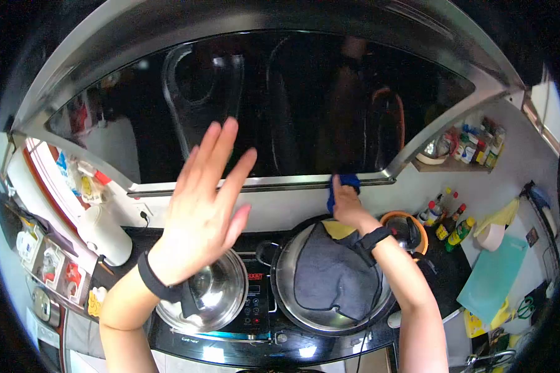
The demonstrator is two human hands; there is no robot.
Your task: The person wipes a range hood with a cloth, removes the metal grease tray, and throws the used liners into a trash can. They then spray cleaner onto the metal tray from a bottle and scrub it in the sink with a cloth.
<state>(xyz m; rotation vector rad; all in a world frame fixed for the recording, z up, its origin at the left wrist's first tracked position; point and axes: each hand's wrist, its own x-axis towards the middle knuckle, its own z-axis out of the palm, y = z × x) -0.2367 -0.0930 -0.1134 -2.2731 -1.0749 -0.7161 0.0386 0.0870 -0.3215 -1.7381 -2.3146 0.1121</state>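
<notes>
My left hand is raised in front of the range hood, palm side away, fingers spread and holding nothing. A blue cloth is gripped in my right hand against the lower metal edge of the hood. The hood's black glass panel shows reflections. Below my right hand lies a dark grey cloth on a large metal pan, with a yellow cloth at its upper edge. A shiny metal pot sits below my left hand.
Under the pots is a black cooktop. A white kettle stands at left. Sauce bottles and an orange bowl stand at right, near a teal cutting board. A shelf holds jars.
</notes>
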